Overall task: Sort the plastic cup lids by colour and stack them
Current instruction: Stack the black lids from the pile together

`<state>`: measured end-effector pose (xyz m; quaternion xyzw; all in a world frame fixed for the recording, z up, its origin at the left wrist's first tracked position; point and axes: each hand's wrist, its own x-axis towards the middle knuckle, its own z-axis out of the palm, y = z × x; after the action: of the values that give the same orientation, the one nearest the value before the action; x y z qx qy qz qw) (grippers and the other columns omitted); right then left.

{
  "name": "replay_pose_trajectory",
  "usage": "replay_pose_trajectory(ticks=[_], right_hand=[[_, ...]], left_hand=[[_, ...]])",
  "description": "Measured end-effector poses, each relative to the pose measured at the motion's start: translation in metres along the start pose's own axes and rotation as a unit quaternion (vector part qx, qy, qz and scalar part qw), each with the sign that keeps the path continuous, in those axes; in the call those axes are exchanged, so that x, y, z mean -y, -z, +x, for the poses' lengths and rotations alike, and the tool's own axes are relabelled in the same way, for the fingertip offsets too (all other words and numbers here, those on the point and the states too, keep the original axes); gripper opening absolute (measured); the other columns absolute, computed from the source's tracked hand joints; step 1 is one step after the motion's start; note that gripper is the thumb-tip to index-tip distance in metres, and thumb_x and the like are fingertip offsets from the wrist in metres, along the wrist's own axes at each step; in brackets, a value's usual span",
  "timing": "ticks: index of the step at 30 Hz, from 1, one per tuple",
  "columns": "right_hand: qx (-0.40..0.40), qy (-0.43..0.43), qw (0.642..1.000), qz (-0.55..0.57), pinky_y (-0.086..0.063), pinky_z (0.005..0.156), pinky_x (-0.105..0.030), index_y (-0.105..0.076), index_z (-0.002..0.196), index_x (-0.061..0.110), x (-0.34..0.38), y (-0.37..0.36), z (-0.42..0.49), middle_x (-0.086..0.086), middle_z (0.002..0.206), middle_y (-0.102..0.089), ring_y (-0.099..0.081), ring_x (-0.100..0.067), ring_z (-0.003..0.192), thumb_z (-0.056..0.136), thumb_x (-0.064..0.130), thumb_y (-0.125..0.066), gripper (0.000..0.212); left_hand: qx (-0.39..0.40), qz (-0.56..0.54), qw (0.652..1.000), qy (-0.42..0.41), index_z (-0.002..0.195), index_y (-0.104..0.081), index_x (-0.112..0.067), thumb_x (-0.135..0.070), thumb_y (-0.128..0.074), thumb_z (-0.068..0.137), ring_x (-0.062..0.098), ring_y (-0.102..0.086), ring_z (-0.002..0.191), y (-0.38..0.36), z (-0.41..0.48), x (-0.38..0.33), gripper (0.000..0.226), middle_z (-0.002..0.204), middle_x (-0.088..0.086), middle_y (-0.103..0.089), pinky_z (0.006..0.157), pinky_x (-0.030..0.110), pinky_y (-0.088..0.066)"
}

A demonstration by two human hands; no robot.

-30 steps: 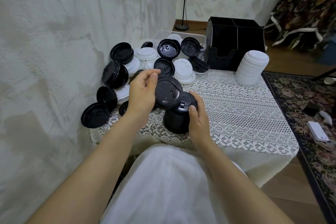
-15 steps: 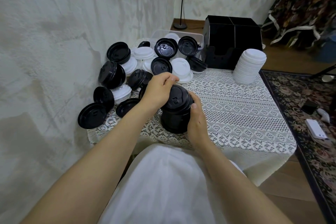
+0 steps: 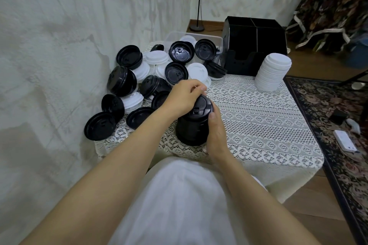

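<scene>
A stack of black lids [image 3: 192, 127] stands near the table's front edge. My left hand [image 3: 184, 96] lies over its top lid [image 3: 202, 105], fingers curled round the far rim. My right hand [image 3: 216, 131] grips the stack's right side, thumb up near the top lid. A loose heap of black and white lids [image 3: 151, 77] lies along the wall at the left and back. A tall stack of white lids [image 3: 272, 72] stands at the back right of the table.
The table wears a white lace cloth [image 3: 258, 121]. A black divided box [image 3: 253, 45] stands at the back, beside a clear tub [image 3: 199, 37] holding lids. A wall runs close on the left. A patterned rug [image 3: 338, 125] with small devices lies right.
My left hand carried a black lid from beside the stack onto its top and now presses it there. My right hand has stayed on the stack's side.
</scene>
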<state>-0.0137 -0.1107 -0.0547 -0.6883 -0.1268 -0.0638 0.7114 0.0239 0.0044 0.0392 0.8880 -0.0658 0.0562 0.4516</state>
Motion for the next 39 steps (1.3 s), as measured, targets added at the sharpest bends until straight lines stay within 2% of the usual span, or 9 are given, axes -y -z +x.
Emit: replay_pose_trajectory(ticks=[5,8,13,17,21,25,30,33,39], right_hand=[[0.003,0.009,1.000,-0.025,-0.026,0.118,-0.048,-0.027,0.141,0.059,0.002,-0.001,-0.001,0.009,0.156,-0.033,-0.031,-0.009,0.144,0.095,0.052,-0.035,0.047],[0.005,0.043,0.998,-0.039,-0.027,0.118,-0.044,-0.033,0.140,0.051,0.005,0.000,-0.002,0.016,0.152,-0.037,-0.032,-0.007,0.142,0.098,0.046,-0.030,0.042],[0.001,0.034,0.999,-0.032,-0.033,0.114,-0.048,-0.040,0.135,0.045,0.003,0.001,-0.003,0.003,0.145,-0.047,-0.042,-0.012,0.135,0.096,0.051,-0.030,0.041],[0.004,0.025,1.000,-0.018,-0.035,0.112,-0.051,-0.042,0.135,0.044,-0.001,0.001,-0.001,0.005,0.140,-0.050,-0.047,-0.017,0.132,0.096,0.049,-0.032,0.041],[0.008,0.015,1.000,-0.012,-0.042,0.106,-0.040,-0.044,0.132,0.046,0.000,0.002,-0.001,0.016,0.129,-0.056,-0.053,-0.012,0.123,0.094,0.049,-0.032,0.041],[0.003,0.028,1.000,-0.013,-0.041,0.106,-0.035,-0.042,0.132,0.040,0.003,0.001,-0.003,0.003,0.133,-0.054,-0.052,-0.012,0.123,0.094,0.048,-0.030,0.041],[0.003,0.032,0.999,-0.002,-0.042,0.100,-0.022,-0.042,0.134,0.030,0.000,0.002,-0.003,0.006,0.127,-0.057,-0.055,-0.008,0.118,0.098,0.031,-0.027,0.039],[0.003,0.028,1.000,0.007,-0.042,0.094,-0.015,-0.043,0.133,0.024,0.002,0.002,-0.004,0.011,0.122,-0.057,-0.056,-0.001,0.112,0.097,0.018,-0.025,0.040],[-0.016,0.020,1.000,0.015,-0.045,0.094,-0.020,-0.048,0.127,0.030,0.002,0.001,-0.004,0.005,0.121,-0.061,-0.058,-0.008,0.112,0.094,0.017,-0.028,0.040]], left_hand=[[0.001,-0.010,1.000,0.005,0.094,-0.070,-0.012,-0.023,-0.053,0.098,0.010,-0.063,0.090,-0.002,-0.001,0.004,0.021,0.092,-0.006,-0.071,0.085,0.030,-0.047],[-0.014,-0.038,0.999,0.017,0.094,-0.071,-0.011,-0.021,-0.055,0.097,0.008,-0.064,0.091,-0.003,-0.002,0.007,0.020,0.094,-0.003,-0.072,0.087,0.029,-0.048],[-0.066,-0.147,0.987,-0.007,0.097,-0.070,-0.009,-0.013,-0.056,0.096,-0.003,-0.062,0.088,-0.003,-0.018,0.012,0.015,0.097,-0.001,-0.071,0.087,0.018,-0.048],[-0.055,-0.204,0.977,-0.018,0.114,-0.066,-0.014,-0.022,-0.062,0.085,0.007,-0.061,0.108,-0.006,-0.043,0.025,0.030,0.114,-0.002,-0.067,0.096,0.024,-0.047],[-0.025,-0.200,0.979,-0.031,0.134,-0.050,-0.015,-0.033,-0.064,0.079,0.007,-0.052,0.122,-0.015,-0.062,0.037,0.060,0.131,-0.002,-0.056,0.105,0.023,-0.040],[-0.012,-0.190,0.981,-0.033,0.137,-0.040,-0.027,-0.047,-0.066,0.072,0.009,-0.046,0.129,-0.021,-0.066,0.043,0.073,0.139,-0.001,-0.047,0.109,0.027,-0.036],[-0.021,-0.158,0.986,-0.039,0.139,-0.036,-0.023,-0.033,-0.071,0.074,0.009,-0.044,0.130,-0.025,-0.066,0.044,0.074,0.140,0.000,-0.044,0.108,0.019,-0.033],[-0.025,-0.147,0.988,-0.049,0.141,-0.037,-0.018,-0.041,-0.069,0.072,0.010,-0.045,0.129,-0.026,-0.066,0.047,0.080,0.139,0.002,-0.045,0.108,0.019,-0.034],[-0.023,-0.152,0.987,-0.054,0.133,-0.037,-0.027,-0.047,-0.064,0.069,0.007,-0.046,0.124,-0.028,-0.065,0.047,0.073,0.135,0.000,-0.046,0.104,0.015,-0.034]])
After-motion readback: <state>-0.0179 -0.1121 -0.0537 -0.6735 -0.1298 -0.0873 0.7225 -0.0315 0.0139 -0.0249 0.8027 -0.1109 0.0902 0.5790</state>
